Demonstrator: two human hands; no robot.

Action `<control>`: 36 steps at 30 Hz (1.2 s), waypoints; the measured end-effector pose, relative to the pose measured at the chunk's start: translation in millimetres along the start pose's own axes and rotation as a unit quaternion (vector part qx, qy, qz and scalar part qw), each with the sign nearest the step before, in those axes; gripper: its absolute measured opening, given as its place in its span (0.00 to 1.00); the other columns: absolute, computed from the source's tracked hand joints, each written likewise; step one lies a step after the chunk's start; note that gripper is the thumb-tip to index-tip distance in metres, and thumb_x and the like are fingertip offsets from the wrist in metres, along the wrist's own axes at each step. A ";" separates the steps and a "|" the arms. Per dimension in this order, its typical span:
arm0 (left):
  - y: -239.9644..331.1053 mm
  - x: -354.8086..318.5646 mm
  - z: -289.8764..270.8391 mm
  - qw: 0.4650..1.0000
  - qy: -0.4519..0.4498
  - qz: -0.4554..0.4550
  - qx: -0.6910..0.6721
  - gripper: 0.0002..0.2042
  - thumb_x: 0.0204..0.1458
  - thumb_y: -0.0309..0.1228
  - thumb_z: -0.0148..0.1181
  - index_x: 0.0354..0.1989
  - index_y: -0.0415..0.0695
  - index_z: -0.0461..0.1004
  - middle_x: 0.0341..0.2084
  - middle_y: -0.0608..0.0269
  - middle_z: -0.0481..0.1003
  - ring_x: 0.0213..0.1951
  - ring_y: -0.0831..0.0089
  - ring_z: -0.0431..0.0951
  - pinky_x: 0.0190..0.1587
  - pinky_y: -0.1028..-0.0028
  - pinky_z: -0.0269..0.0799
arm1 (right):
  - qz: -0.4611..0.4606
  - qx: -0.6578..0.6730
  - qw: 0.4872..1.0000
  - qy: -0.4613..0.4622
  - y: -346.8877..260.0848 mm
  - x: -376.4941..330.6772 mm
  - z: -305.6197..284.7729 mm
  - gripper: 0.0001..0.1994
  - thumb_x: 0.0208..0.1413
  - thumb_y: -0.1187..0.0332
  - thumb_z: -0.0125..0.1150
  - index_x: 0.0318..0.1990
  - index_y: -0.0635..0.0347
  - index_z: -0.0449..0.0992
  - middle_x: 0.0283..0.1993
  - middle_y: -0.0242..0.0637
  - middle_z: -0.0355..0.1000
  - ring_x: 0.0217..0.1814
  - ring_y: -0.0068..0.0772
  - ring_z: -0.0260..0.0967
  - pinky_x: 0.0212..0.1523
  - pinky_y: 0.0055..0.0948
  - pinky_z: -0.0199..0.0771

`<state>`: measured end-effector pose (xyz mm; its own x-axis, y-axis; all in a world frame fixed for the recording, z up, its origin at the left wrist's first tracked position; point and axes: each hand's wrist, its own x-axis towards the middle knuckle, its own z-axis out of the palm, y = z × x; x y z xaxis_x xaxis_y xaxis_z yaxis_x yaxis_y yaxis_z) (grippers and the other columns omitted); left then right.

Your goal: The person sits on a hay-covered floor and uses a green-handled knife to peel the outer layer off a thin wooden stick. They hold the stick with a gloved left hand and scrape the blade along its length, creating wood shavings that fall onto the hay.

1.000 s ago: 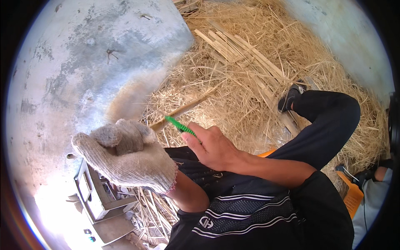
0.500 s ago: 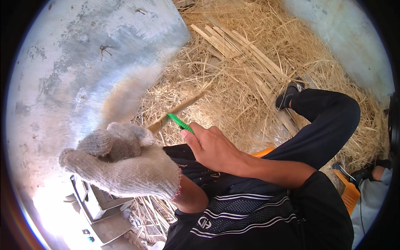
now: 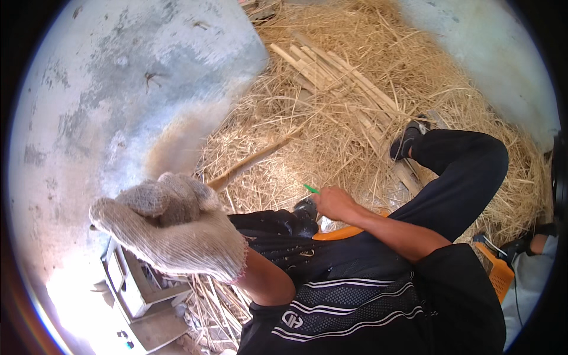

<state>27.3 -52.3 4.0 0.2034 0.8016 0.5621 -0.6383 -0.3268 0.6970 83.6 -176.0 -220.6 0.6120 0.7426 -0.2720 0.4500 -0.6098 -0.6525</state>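
Note:
My left hand, in a thick greyish-white knitted glove, is closed around a long flat bamboo strip. The strip points away from me to the upper right, above the straw, and its far end is hard to tell from the stalks. My bare right hand is closed on a green utility knife. Only a short green end of the knife shows beyond the fingers; I cannot make out a blade. The knife is apart from the strip, to its right, above my lap.
Loose straw covers the floor, with a pile of split strips on it. A worn bluish wall rises at left. A wooden frame stands lower left. Orange plastic shows beneath me. Another person's leg is at right.
My right hand has drawn the knife off the strip, to the right and closer to my lap. The gloved left hand keeps its grip almost in place.

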 end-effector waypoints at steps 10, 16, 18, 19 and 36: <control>-3.6 12.2 -1.4 0.998 0.063 -0.001 0.010 0.22 0.64 0.43 0.46 0.16 0.47 0.64 0.07 0.73 0.57 0.07 0.85 0.52 0.05 0.80 0.48 | 0.001 0.047 0.996 0.073 -58.3 -43.1 -86.7 0.21 0.66 0.57 0.42 0.35 0.70 0.72 0.23 0.57 0.71 0.28 0.62 0.71 0.34 0.53 0.70; -3.0 6.6 4.0 0.999 0.047 -0.015 -0.013 0.23 0.65 0.43 0.45 0.16 0.48 0.62 0.08 0.73 0.56 0.07 0.85 0.50 0.05 0.80 0.48 | -0.087 0.201 0.967 0.133 -107.5 -41.2 -72.6 0.19 0.66 0.57 0.44 0.37 0.68 0.69 0.18 0.56 0.70 0.23 0.62 0.71 0.27 0.54 0.70; -1.5 3.1 10.2 0.998 0.065 -0.018 0.006 0.23 0.65 0.43 0.44 0.16 0.48 0.62 0.08 0.73 0.56 0.07 0.84 0.49 0.04 0.80 0.47 | -0.036 0.208 0.970 0.117 -95.8 -23.8 -56.3 0.19 0.67 0.58 0.43 0.37 0.69 0.70 0.19 0.58 0.70 0.24 0.62 0.72 0.27 0.54 0.71; -0.4 0.3 13.8 0.996 0.079 -0.020 0.022 0.23 0.65 0.43 0.44 0.16 0.48 0.62 0.08 0.73 0.56 0.06 0.84 0.49 0.04 0.80 0.47 | -0.010 0.211 0.971 0.108 -87.6 -15.7 -47.4 0.19 0.67 0.58 0.43 0.38 0.69 0.70 0.19 0.59 0.70 0.25 0.62 0.72 0.27 0.54 0.71; -0.7 5.8 4.1 0.999 0.029 -0.016 0.008 0.23 0.65 0.42 0.44 0.15 0.50 0.59 0.06 0.73 0.51 0.06 0.83 0.47 0.05 0.79 0.44 | -0.108 0.287 0.933 0.190 -117.6 -38.7 -60.5 0.17 0.65 0.60 0.48 0.34 0.70 0.69 0.14 0.56 0.67 0.17 0.60 0.68 0.19 0.49 0.66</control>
<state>31.9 -49.4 8.5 0.1802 0.8396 0.5125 -0.6203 -0.3073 0.7216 46.4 -149.7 -90.6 0.7823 0.6134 0.1084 0.2340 -0.1280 -0.9638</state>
